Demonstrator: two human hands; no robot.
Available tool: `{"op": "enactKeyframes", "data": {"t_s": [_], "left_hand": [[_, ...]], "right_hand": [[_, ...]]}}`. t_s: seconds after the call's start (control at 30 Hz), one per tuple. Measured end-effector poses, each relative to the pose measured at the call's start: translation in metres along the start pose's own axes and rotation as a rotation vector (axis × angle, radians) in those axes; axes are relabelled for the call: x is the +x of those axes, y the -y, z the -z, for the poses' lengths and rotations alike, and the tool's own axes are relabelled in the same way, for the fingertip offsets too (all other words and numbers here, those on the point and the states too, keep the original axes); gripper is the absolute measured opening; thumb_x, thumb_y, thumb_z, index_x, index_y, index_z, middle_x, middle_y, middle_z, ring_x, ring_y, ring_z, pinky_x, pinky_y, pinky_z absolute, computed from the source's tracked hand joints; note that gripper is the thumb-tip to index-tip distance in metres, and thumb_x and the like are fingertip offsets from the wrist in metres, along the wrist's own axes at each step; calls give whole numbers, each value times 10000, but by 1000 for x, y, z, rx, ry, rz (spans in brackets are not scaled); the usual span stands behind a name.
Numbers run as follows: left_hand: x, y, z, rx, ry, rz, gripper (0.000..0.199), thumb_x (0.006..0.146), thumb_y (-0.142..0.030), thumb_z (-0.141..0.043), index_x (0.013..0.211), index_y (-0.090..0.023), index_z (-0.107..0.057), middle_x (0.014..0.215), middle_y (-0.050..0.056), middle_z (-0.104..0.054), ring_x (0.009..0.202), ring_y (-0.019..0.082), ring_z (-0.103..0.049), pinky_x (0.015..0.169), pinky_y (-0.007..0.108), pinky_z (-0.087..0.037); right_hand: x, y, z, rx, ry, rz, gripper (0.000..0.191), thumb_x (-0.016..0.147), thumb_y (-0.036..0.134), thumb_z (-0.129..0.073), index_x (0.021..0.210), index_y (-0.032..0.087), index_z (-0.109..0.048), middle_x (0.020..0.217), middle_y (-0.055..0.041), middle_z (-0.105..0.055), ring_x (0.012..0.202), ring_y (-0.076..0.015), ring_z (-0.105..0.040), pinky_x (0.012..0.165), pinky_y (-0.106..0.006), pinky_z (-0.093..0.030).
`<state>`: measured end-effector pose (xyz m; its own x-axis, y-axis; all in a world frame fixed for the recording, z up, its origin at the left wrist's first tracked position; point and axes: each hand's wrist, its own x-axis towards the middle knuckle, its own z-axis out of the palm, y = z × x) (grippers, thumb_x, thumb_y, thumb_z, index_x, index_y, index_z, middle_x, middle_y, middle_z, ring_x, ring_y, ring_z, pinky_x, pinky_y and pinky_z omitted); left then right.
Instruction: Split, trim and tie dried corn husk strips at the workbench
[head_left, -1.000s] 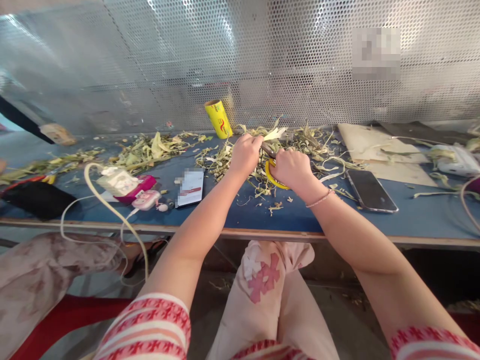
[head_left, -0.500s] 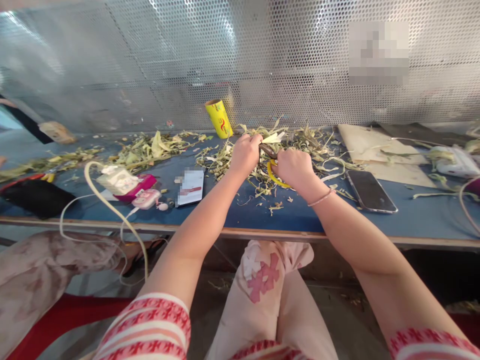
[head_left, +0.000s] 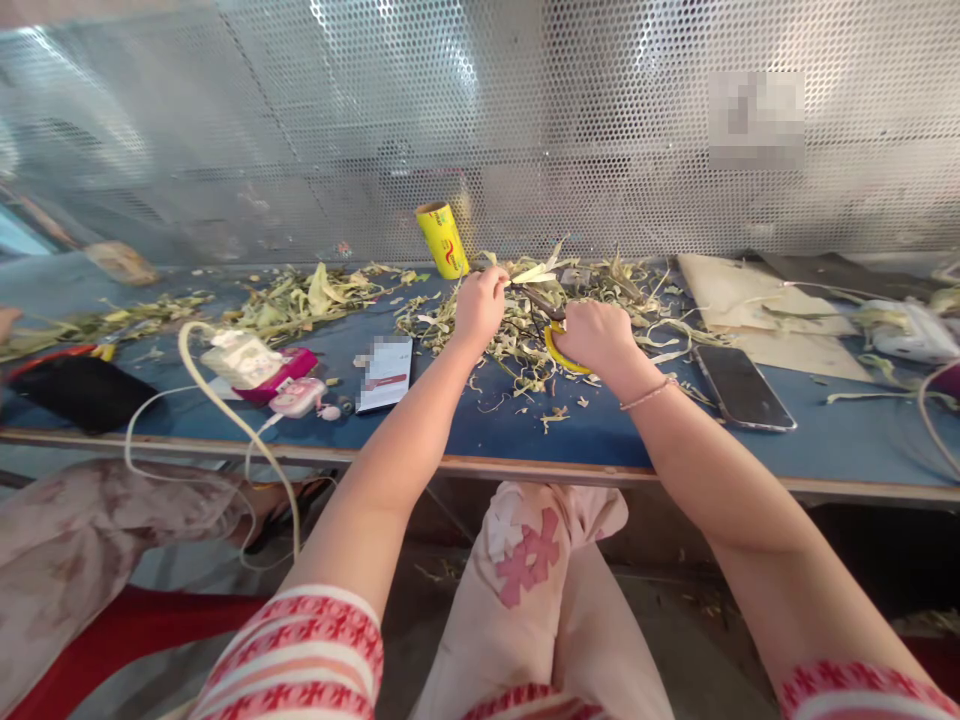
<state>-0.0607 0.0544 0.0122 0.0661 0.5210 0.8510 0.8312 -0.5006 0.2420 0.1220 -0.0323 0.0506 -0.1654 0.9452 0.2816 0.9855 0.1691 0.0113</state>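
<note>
My left hand [head_left: 480,308] pinches the end of a pale green leaf strip [head_left: 538,273] above a heap of dry plant trimmings [head_left: 517,348]. My right hand [head_left: 598,333] is wrapped round the handles of yellow-handled scissors [head_left: 567,355]. Their dark blades point up and left, near the fingers of my left hand and just under the leaf strip. My fingers partly hide the handles, and I cannot tell whether the blades touch the strip.
A yellow cardboard tube [head_left: 442,240] leans by the perforated metal wall. On the blue table [head_left: 480,428] lie a lit phone [head_left: 390,372] at left, a dark phone [head_left: 742,388] at right, a power bank with cables, a black pouch [head_left: 82,390] and brown paper sheets [head_left: 757,300]. Another person's leg shows at left.
My left hand has shifted slightly left and my right hand slightly right and down, so they are further apart. More of the scissor blades shows between them.
</note>
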Motion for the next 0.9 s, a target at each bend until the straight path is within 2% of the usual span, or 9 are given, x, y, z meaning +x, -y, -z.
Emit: {"op": "enactKeyframes", "data": {"t_s": [0.27, 0.43, 0.7, 0.9], "left_hand": [[-1, -5, 1, 40, 11, -57, 165, 850, -98, -472, 889, -198, -598, 831, 73, -671, 790, 172, -602, 758, 334, -476], [-2, -9, 4, 47, 57, -109, 172, 863, -119, -452, 900, -201, -599, 809, 75, -651, 800, 175, -582, 756, 334, -463], [-3, -28, 8, 94, 159, -214, 246, 887, -128, -384, 940, -198, -614, 792, 67, -647, 835, 199, -586, 786, 343, -461], [-4, -31, 9, 85, 192, -231, 272, 890, -126, -360, 944, -182, -620, 800, 75, -649, 857, 215, -581, 798, 357, -450]], "right_hand": [[-2, 0, -6, -17, 32, 3, 528, 806, 514, -488, 1118, 99, -579, 992, -212, -678, 941, -328, -658, 756, -389, -488], [-3, 1, -5, -23, 21, 7, 515, 826, 514, -455, 1092, 92, -581, 998, -216, -676, 945, -310, -655, 762, -371, -475], [-5, 4, -3, 0, -33, 19, 488, 841, 494, -443, 1041, 81, -610, 925, -212, -693, 898, -292, -672, 752, -351, -466], [-5, 5, -1, 6, -41, 17, 459, 837, 460, -454, 1023, 87, -644, 949, -204, -700, 896, -285, -671, 713, -328, -467]]}}
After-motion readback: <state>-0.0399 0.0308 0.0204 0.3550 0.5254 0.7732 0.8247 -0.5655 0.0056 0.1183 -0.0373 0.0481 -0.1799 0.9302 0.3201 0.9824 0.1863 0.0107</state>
